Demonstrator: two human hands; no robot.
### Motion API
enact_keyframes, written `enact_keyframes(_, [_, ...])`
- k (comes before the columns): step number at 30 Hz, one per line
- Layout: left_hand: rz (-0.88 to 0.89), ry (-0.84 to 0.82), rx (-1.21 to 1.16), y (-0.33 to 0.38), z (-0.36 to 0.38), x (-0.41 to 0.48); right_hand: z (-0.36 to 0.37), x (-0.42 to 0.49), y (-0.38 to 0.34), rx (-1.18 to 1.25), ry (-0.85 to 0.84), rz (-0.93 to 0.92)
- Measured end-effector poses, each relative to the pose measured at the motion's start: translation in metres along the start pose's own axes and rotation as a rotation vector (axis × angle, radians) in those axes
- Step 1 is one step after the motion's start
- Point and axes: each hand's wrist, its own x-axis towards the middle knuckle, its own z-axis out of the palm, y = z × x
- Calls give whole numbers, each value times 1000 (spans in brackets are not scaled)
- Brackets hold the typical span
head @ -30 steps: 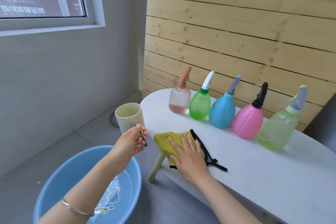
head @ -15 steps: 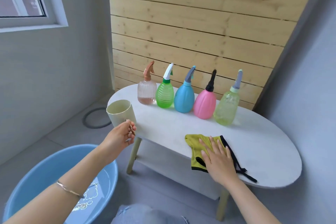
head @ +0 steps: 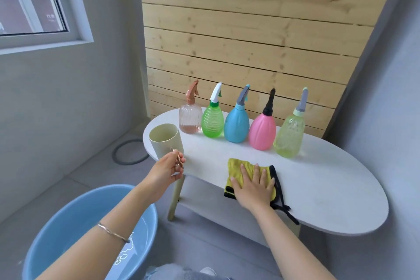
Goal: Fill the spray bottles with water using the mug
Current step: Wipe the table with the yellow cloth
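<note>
Nearest, a blue basin [head: 75, 218] with water [head: 141, 234] in it is seen on the floor at the lower left. Above it, the mug [head: 167, 143] is held upright by the left hand [head: 166, 173], fingers curled at its handle, just off the left end of the worktop [head: 329, 188]. Whether water is in the mug cannot be told. Farther right, the right hand [head: 254, 186] is laid flat, fingers spread, on a yellow cloth [head: 236, 166] on the worktop. Behind, five spray bottles [head: 236, 124] are lined up by the wooden wall [head: 250, 29], all with their spray heads on.

The step in hand is judged to be wiping the worktop. The cloth is best kept pressed flat and drawn along the front edge, well short of the bottles, while the mug is kept level.

Compared with a second ago, the cloth and right hand are found farther from the mug, nearer the worktop's middle. The mug is gripped as before.
</note>
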Motion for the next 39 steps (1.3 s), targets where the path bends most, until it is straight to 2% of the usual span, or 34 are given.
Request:
enact_keyframes(9, [32,55,7,3,3,52,16,30,-74,-1,35,-94])
enact_keyframes(17, [-21,32,-14,0,11,84,21,48,-84,-32,106,-114])
enact_keyframes(21, [-12,30,-72,7,12,87,15,54,-87,6,71,-127])
enact_keyframes(23, [-1,91,-165,7,16,83,8,59,-85,121,2,-124])
enact_keyframes(25, [18,248,-175,3,25,74,0,65,-80,281,18,-121])
enact_keyframes(27, [79,356,-51,-6,37,64,-4,69,-71,366,132,-134])
enact_keyframes(28, [157,344,62,-13,41,60,-4,70,-66,340,167,-158])
enact_keyframes(30, [355,192,410,-29,45,60,-2,70,-59,196,141,-245])
enact_keyframes(32, [463,-60,873,-46,43,66,4,67,-58,50,107,-322])
enact_keyframes(33, [482,-126,1083,-53,43,68,7,65,-58,7,120,-341])
enact_keyframes(36, [510,-138,1469,-68,46,72,8,57,-49,-54,161,-324])
enact_keyframes(39, [593,-17,1608,-87,52,74,10,52,-33,-72,194,-324])
